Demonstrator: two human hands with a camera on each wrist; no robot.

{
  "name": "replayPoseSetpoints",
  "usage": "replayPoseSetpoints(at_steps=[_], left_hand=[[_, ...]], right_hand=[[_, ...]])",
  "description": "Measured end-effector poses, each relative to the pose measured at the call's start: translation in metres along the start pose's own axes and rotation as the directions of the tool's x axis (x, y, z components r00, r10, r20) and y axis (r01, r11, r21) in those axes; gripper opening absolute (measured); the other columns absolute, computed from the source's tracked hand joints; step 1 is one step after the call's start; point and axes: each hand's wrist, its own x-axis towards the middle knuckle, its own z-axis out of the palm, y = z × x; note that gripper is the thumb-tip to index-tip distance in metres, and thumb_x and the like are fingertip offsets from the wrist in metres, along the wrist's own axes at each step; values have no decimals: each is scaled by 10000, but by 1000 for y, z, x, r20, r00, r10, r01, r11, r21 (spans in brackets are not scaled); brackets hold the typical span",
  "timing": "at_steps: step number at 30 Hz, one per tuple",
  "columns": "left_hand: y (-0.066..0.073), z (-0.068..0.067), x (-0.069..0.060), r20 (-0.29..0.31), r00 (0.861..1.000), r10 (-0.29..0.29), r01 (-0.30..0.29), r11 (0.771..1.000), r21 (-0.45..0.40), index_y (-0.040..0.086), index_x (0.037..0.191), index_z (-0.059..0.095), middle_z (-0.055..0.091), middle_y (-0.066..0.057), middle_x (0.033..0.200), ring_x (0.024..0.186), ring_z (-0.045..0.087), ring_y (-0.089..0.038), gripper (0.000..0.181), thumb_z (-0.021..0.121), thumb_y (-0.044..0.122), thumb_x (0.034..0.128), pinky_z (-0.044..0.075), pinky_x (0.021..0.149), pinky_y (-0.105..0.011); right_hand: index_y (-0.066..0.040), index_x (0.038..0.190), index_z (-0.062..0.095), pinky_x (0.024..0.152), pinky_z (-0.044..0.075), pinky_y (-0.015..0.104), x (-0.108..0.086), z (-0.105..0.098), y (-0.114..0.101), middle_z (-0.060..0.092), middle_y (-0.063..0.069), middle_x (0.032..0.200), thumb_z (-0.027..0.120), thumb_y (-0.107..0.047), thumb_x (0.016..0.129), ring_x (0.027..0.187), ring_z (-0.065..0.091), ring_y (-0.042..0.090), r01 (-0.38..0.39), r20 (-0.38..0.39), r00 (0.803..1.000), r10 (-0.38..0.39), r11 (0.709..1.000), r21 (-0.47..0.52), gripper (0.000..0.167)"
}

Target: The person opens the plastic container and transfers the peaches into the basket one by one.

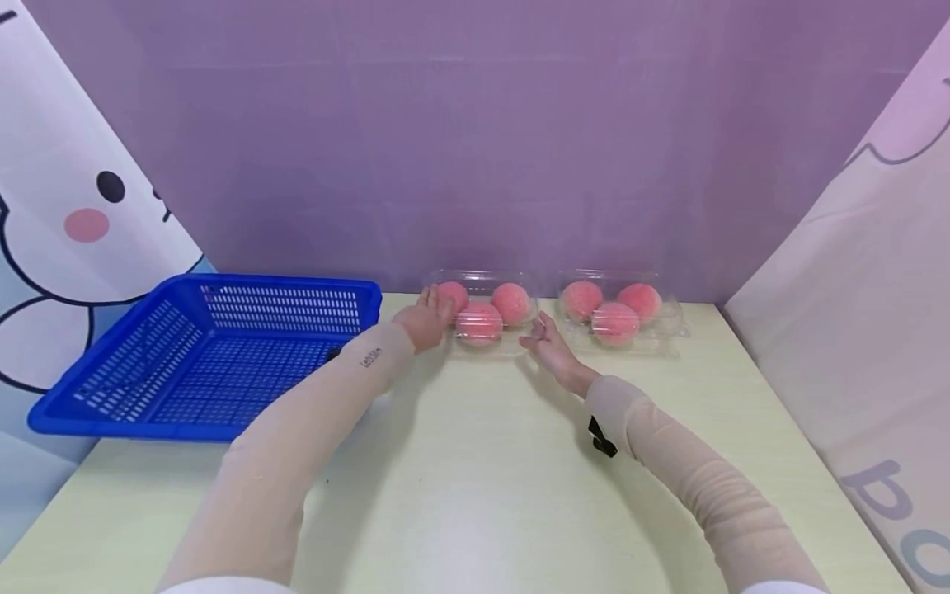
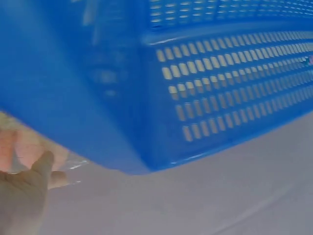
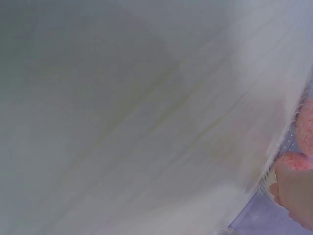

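Clear box point(image 1: 481, 282) is sitting on the table point(image 1: 475, 495) near its back edge, between both hands. Three pink balls point(image 1: 478, 322) are resting inside: two behind, one in front, showing through the plastic. Left hand point(image 1: 423, 320) is reaching over the box's left end, fingers lying extended and close together against the side, not clamped; in the left wrist view its thumb is pointing out straight toward the plastic. Right hand point(image 1: 555, 355) is meeting the right end near the front corner, thumb and fingers spreading apart, not closing round anything; whether every fingertip is touching, can't tell. The right wrist view is showing just part of that hand, at the frame edge, overlapping the box.

Second clear box point(image 1: 609, 279) is standing just to the right, not touched by either hand, also holding three pink balls point(image 1: 615, 323), two behind and one in front. Clear plastic is jutting out past its right side; exact shape unclear.

Blue basket point(image 1: 204, 431) is sitting on the left, its slotted walls and grid floor showing, left sleeve point(image 1: 319, 429) crossing in front of its right side. Right sleeve point(image 1: 698, 462) is running over the table. Purple cloth point(image 1: 475, 148) is hanging behind; cartoon cloth point(image 1: 89, 247) is hanging at left.
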Motion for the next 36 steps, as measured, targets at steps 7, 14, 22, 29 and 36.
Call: replayPoseSetpoints(at_steps=[7,14,22,29,36], left_hand=[[8,-5,-4,5,1000,14,-14,981,194,5,1456,116,169,-375,1420,1325,250,-446,623,299,-139,877,552,586,-270],[9,-9,-8,9,1000,23,-24,972,233,-2,1451,133,203,-372,1413,1316,281,-439,570,293,-89,911,558,632,-283],[11,-13,-8,18,999,-39,38,998,46,21,1458,131,161,-332,1452,1347,245,-402,539,327,111,965,558,700,-312],[26,-36,-10,-37,999,-28,22,988,-150,-22,1434,191,186,-257,1482,1380,190,-357,633,477,160,900,242,1113,-423],[48,-37,12,-117,991,61,-85,974,-208,20,1446,199,141,-200,1511,1402,142,-308,622,365,383,969,177,1138,-415]], right_hand=[[-84,1458,-110,1150,109,422,-5,2,-2,19,155,1538,458,-139,931,1414,60,290,-1,-18,1000,0,1000,-25,776],[-86,1453,-134,1153,72,423,-5,2,-2,-13,142,1540,449,-157,940,1416,27,286,-3,-6,1000,3,999,-32,780],[-54,1449,-130,1146,97,445,-8,0,-2,10,157,1537,450,-183,942,1410,62,310,3,1,1000,-3,998,-68,781],[-37,1438,-159,1148,75,440,-7,-3,0,-16,144,1540,450,-197,944,1413,33,302,7,18,1000,-5,997,-79,801],[-62,1453,-119,1149,82,423,-3,-1,1,-24,123,1543,490,-181,931,1418,21,276,9,3,1000,-9,998,-65,811]])
